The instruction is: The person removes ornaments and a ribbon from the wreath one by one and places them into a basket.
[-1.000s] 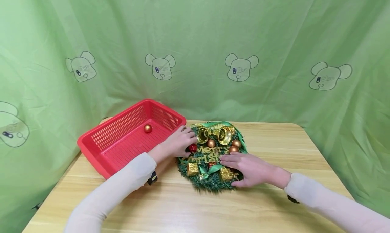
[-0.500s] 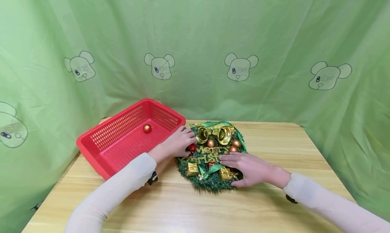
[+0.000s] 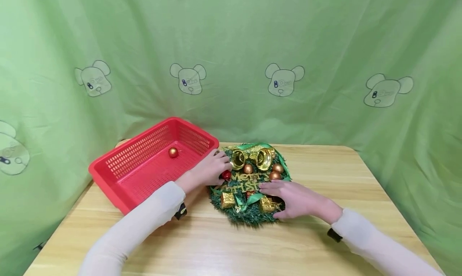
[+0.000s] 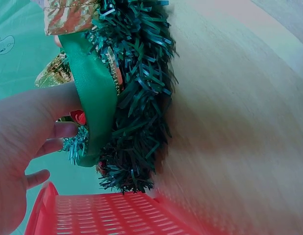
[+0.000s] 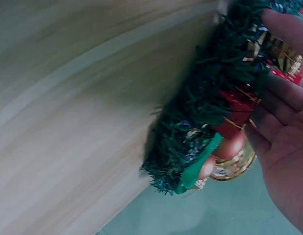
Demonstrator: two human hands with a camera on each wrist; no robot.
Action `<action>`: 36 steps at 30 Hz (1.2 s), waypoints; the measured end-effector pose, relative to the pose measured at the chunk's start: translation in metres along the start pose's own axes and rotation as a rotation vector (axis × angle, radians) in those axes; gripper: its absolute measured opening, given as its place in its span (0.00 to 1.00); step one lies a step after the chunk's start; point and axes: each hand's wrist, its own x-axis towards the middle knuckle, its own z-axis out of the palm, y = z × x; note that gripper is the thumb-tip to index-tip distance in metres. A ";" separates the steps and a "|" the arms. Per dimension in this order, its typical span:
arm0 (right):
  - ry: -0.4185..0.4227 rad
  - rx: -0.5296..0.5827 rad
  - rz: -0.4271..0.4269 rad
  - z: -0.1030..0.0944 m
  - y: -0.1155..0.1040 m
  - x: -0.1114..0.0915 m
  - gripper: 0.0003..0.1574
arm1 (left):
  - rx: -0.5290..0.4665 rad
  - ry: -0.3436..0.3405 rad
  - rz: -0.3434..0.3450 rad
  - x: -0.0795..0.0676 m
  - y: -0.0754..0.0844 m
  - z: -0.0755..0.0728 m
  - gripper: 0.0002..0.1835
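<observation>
A green tinsel Christmas wreath (image 3: 249, 218) lies on the table, trimmed with gold bells (image 3: 263, 159), copper baubles, small wrapped boxes and gold lettering. My left hand (image 3: 211, 167) rests on its left edge, beside a red bauble (image 3: 226, 175). In the left wrist view, one digit passes behind the green ribbon (image 4: 95, 98) while the other fingers stay loosely spread. Over the right edge lies my right hand (image 3: 297, 199), its fingers loosely extended near the lettering and a gold box (image 3: 267, 204). The right wrist view shows a red box (image 5: 237, 110) beside those fingers.
Left of the wreath stands a red plastic basket (image 3: 144, 181), angled, its rim close to my left hand. Inside it sits one gold bauble (image 3: 173, 152). A green curtain (image 3: 231, 107) with bear-head drawings hangs behind the wooden table (image 3: 325, 167).
My right hand and wrist have shifted slightly left, with the palm a little more raised. The left hand stays at the wreath's left edge. The whole head view has drifted slightly.
</observation>
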 end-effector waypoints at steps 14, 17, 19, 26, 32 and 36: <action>-0.025 0.057 0.048 0.001 0.002 0.003 0.50 | -0.005 0.005 0.001 -0.001 -0.002 -0.002 0.21; -0.018 0.052 0.032 0.001 0.004 0.003 0.50 | -0.003 0.003 0.003 -0.001 -0.002 -0.002 0.21; -0.015 0.045 0.024 0.001 0.005 0.001 0.50 | -0.005 0.005 0.006 0.000 -0.001 -0.001 0.21; -0.021 0.042 0.042 0.001 0.004 -0.002 0.51 | 0.007 0.005 0.021 0.004 -0.001 0.001 0.20; -0.022 0.043 0.036 0.001 0.004 -0.002 0.50 | 0.018 0.048 0.052 0.004 0.001 0.001 0.19; -0.010 0.038 0.022 0.001 0.003 -0.001 0.50 | 0.003 0.058 0.047 0.004 0.001 -0.006 0.19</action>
